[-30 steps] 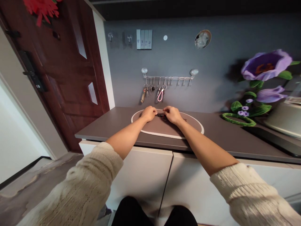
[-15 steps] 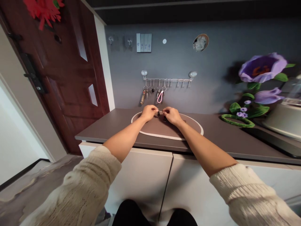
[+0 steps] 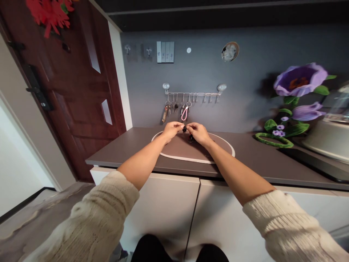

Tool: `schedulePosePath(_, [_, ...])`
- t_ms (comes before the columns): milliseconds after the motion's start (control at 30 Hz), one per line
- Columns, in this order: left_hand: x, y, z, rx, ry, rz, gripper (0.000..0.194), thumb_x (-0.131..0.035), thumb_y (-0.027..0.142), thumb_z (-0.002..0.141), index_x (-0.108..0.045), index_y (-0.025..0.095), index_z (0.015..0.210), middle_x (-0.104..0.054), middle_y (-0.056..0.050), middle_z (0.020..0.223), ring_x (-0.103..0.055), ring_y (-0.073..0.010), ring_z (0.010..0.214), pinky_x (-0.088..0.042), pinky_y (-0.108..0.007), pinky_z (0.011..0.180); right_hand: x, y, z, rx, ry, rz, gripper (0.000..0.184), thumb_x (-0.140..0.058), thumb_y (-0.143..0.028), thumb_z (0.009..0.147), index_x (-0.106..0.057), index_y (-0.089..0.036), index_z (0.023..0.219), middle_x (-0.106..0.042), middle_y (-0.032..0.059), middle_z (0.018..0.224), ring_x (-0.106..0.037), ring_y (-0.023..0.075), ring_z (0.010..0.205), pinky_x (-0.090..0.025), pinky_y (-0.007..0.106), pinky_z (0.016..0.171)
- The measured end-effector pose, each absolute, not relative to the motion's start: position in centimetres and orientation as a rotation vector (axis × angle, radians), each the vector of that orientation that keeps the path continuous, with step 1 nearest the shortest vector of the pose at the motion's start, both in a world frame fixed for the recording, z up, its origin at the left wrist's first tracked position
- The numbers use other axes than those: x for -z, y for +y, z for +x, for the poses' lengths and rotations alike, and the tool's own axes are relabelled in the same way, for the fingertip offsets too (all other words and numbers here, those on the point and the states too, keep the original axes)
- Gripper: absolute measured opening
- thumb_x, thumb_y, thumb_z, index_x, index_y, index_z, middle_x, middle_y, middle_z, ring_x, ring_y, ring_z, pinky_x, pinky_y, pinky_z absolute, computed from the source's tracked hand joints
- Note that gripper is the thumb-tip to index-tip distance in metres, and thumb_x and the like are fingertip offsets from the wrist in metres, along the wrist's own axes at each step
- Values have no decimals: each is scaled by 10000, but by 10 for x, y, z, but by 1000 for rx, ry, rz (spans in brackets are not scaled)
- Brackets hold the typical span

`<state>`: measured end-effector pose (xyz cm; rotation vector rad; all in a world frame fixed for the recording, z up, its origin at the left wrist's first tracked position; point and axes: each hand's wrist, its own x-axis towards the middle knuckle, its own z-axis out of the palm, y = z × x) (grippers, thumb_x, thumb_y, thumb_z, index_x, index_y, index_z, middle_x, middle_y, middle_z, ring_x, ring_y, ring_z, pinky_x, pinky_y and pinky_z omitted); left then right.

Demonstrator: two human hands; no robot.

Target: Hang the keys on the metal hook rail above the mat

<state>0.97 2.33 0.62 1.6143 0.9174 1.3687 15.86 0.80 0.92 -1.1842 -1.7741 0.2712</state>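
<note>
Above the brown oval mat (image 3: 177, 151), my left hand (image 3: 171, 131) and my right hand (image 3: 199, 133) face each other with fingertips pinched. Between them are small black-headed keys (image 3: 184, 129), held by both hands. Another dark piece (image 3: 191, 138) shows just below my right fingers; whether it hangs from the same ring or lies on the mat I cannot tell. My fingers hide most of the ring. Behind, several keys (image 3: 176, 106) hang from a clear hook rail (image 3: 193, 94), along with a brown tag (image 3: 165, 114) and a pink loop strap (image 3: 184, 113).
The mat lies on a dark countertop (image 3: 109, 145) above white cabinet doors (image 3: 160, 203). Purple artificial flowers (image 3: 300, 80) with a green ring base (image 3: 274, 140) stand right, by a black flat tray (image 3: 313, 165) and a pale domed object (image 3: 329, 138). A red-brown door (image 3: 68, 109) is left.
My fingertips have drawn closer together, and the black-headed keys now sit up between them instead of hanging lower. The view has shifted slightly.
</note>
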Motion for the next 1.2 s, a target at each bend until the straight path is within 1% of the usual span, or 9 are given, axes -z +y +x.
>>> schedulePosePath(167, [-1, 30, 10, -1351, 858, 1626, 243, -647, 282, 678, -658, 124, 862, -635, -17, 706, -461, -56, 554, -361, -204, 554, -6, 15, 161, -287, -1761, -1125, 243, -490, -321, 772, -641, -144, 843, -653, 38, 793, -560, 123, 706, -426, 254, 705])
schedulePosePath(300, [0, 33, 9, -1355, 874, 1621, 267, -645, 298, 672, -652, 122, 873, -634, -20, 724, -434, -45, 532, -331, -194, 525, -5, 17, 162, -302, -1750, -1088, 257, -502, -346, 760, -635, -137, 827, -650, 35, 777, -553, 121, 693, -426, 248, 688])
schedulePosePath(400, [1, 34, 9, -1357, 878, 1604, 274, -644, 300, 670, -651, 129, 884, -648, -27, 772, -452, -49, 550, -347, -195, 540, -7, 15, 161, -293, -1761, -1075, 257, -502, -344, 757, -637, -137, 831, -648, 34, 765, -555, 125, 695, -428, 250, 692])
schedulePosePath(567, [-1, 31, 11, -1366, 877, 1593, 260, -643, 290, 674, -652, 125, 874, -658, -34, 793, -481, -60, 579, -363, -200, 551, -8, 12, 160, -295, -1742, -1052, 251, -507, -343, 752, -638, -140, 819, -649, 35, 759, -564, 128, 700, -432, 253, 701])
schedulePosePath(733, [-3, 25, 14, -1382, 892, 1618, 257, -648, 293, 673, -653, 117, 861, -666, -46, 815, -532, -90, 658, -405, -222, 627, -7, 13, 162, -295, -1714, -1060, 252, -514, -359, 744, -628, -143, 806, -648, 37, 777, -563, 127, 695, -435, 253, 693])
schedulePosePath(900, [-1, 25, 16, -1401, 864, 1636, 252, -619, 278, 702, -648, 108, 884, -666, -52, 811, -539, -94, 662, -421, -231, 652, -5, 14, 165, -301, -1712, -1037, 265, -506, -389, 744, -601, -149, 806, -631, 34, 788, -550, 125, 699, -433, 254, 690])
schedulePosePath(1033, [2, 24, 18, -1423, 879, 1658, 250, -577, 276, 736, -634, 108, 912, -656, -46, 769, -530, -91, 628, -417, -227, 625, -6, 15, 167, -335, -1661, -1005, 278, -500, -412, 740, -573, -153, 806, -613, 30, 777, -539, 124, 699, -432, 252, 684])
schedulePosePath(1200, [8, 26, 21, -1407, 1002, 1816, 218, -535, 308, 759, -628, 121, 825, -623, -21, 680, -524, -98, 609, -409, -220, 609, -8, 17, 172, -390, -1586, -966, 292, -500, -439, 739, -546, -154, 790, -579, 16, 710, -520, 120, 676, -441, 259, 681])
